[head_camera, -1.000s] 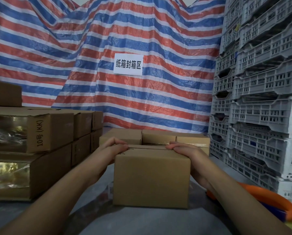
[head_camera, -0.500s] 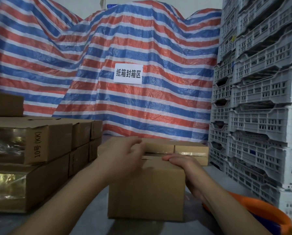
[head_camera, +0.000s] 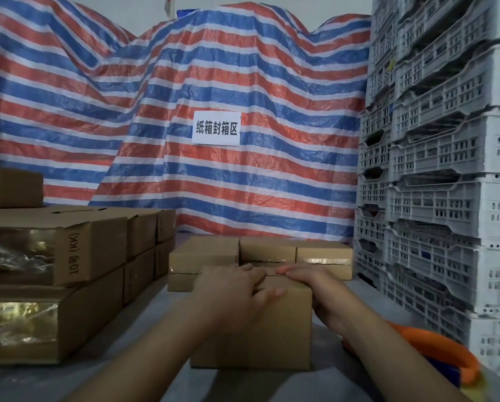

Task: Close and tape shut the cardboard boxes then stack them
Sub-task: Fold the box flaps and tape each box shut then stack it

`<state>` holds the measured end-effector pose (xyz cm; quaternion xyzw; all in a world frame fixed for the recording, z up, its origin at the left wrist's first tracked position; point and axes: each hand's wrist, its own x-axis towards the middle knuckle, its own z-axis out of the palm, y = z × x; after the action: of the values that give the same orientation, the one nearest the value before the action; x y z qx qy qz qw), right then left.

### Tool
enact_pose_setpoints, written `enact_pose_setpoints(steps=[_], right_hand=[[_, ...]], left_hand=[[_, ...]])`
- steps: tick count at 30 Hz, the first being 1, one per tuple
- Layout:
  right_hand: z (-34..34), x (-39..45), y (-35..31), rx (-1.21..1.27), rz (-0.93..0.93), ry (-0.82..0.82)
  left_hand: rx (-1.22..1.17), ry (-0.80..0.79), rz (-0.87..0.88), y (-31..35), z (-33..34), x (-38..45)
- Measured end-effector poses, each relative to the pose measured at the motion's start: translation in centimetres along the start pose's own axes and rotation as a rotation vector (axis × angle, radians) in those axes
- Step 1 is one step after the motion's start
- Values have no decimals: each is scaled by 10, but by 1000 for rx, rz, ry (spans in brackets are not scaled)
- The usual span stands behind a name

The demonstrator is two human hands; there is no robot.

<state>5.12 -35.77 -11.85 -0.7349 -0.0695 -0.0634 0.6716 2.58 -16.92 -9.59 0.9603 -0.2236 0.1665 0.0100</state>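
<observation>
A small brown cardboard box (head_camera: 274, 340) stands on the grey table right in front of me. My left hand (head_camera: 231, 288) lies flat across its top flaps, fingers straight and thumb over the front edge. My right hand (head_camera: 306, 278) presses on the top's right edge with fingers laid along the flap. The flaps are down under both hands. An orange and blue tape dispenser (head_camera: 434, 355) lies on the table at the lower right, behind my right forearm.
Taped boxes (head_camera: 272, 253) sit in a row behind the near box. Stacked boxes (head_camera: 69, 256) fill the left side. White plastic crates (head_camera: 446, 198) tower on the right. A striped tarp with a paper sign (head_camera: 216, 128) hangs at the back.
My left hand slid from the box's left corner across the top toward the middle and now lies flat on the flaps. The right hand stayed on the right edge.
</observation>
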Motion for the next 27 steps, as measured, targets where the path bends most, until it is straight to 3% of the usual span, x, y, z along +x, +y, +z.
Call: enact_pose_setpoints(steps=[4,7,11,17,27], right_hand=[[-9,-12,-20,-361,-76,127],[-37,-35,-28,-955,-238,330],[-68,-73,-7,-1418,-163,445],[-86,-99,33,-1584,50,430],[-80,-99,46,-1588,-49,638]], left_hand=[[-2,-20,6,0,0,1],[-14,-31,-6,0,0,1],[-28,-6,-1,-1,0,1],[-32,54,2,-2,5,-2],[-30,125,11,-2,5,-14]])
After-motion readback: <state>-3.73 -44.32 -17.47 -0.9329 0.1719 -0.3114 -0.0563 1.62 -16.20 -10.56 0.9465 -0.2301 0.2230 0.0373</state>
